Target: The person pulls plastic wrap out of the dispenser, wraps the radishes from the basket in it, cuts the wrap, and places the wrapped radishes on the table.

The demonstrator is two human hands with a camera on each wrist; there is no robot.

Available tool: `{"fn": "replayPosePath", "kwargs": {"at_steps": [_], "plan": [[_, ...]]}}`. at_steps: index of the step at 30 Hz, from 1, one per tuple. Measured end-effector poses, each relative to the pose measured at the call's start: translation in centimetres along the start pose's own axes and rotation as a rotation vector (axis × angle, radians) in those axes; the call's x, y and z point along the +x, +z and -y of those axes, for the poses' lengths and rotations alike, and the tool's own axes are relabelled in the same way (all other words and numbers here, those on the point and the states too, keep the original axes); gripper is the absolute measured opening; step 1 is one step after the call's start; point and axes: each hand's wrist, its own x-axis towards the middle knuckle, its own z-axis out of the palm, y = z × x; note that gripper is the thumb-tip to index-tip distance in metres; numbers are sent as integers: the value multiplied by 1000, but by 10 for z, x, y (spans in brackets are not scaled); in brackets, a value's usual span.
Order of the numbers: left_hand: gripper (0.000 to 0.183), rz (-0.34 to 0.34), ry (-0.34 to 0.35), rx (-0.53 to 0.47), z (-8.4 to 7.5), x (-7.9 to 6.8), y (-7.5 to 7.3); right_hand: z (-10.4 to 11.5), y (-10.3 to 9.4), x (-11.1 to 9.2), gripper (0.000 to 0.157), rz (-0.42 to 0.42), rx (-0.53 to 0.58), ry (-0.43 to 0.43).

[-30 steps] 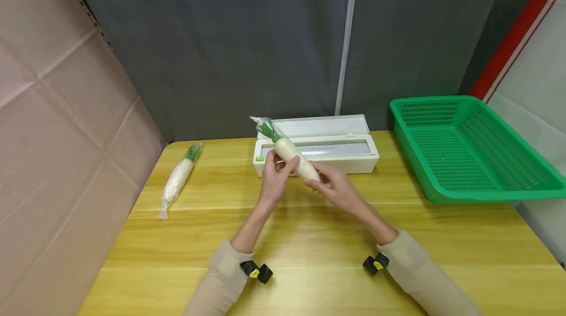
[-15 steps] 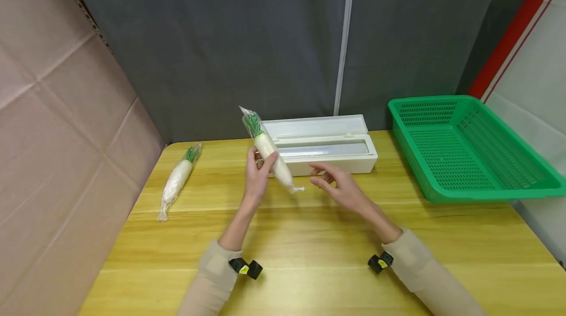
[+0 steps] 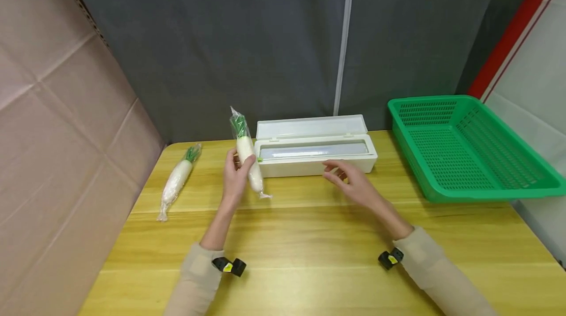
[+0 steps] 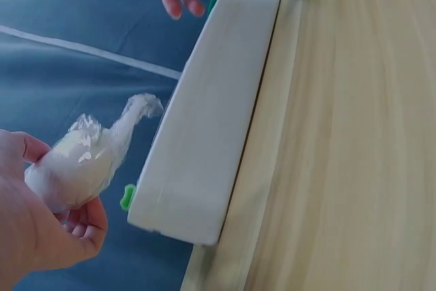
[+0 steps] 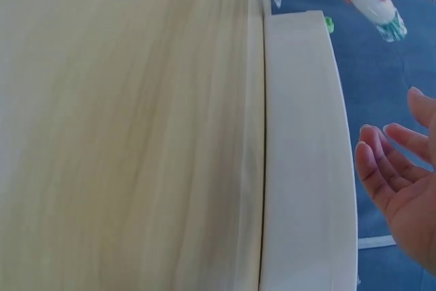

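My left hand point(image 3: 234, 178) grips a white radish point(image 3: 248, 158) wrapped in clear film, its green top pointing up and away. In the left wrist view the twisted film end of this radish point(image 4: 75, 168) sticks out past the fingers. My right hand point(image 3: 355, 186) holds nothing; its fingers are loosely bent in front of the white cling film box point(image 3: 309, 166). The box lid stands up at the back, and a film roll point(image 3: 314, 150) shows inside. A second wrapped radish point(image 3: 177, 181) lies on the table at the left.
A green plastic basket point(image 3: 495, 195) stands at the right of the wooden table point(image 3: 300, 257). A dark curtain point(image 3: 221, 50) hangs behind the table. A small green slider point(image 4: 127, 197) juts from the box's left end.
My right hand has let go of the radish and drawn back to the right. My left hand has carried the radish leftward, turning it more upright, off the front of the box.
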Motion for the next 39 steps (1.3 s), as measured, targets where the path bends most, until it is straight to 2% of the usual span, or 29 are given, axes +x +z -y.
{"fn": "replayPosePath", "kwargs": {"at_steps": [7,12,21,28,33,39], "plan": [[47,-49,-35,161,10,10,-18,-7,-9,-3,33,7,-53,12],[50,-60,-51,271,22,20,-31,-11,-15,-4,33,15,-82,24],[58,-9,-101,448,42,36,-53,-19,-24,-8,32,17,-125,38],[52,0,-117,601,56,44,-73,-22,-27,-10,33,18,-155,56],[53,-11,-125,686,61,47,-83,-23,-29,-11,35,26,-171,74],[57,38,-152,775,66,49,-90,-27,-32,-11,36,45,-185,98]]}}
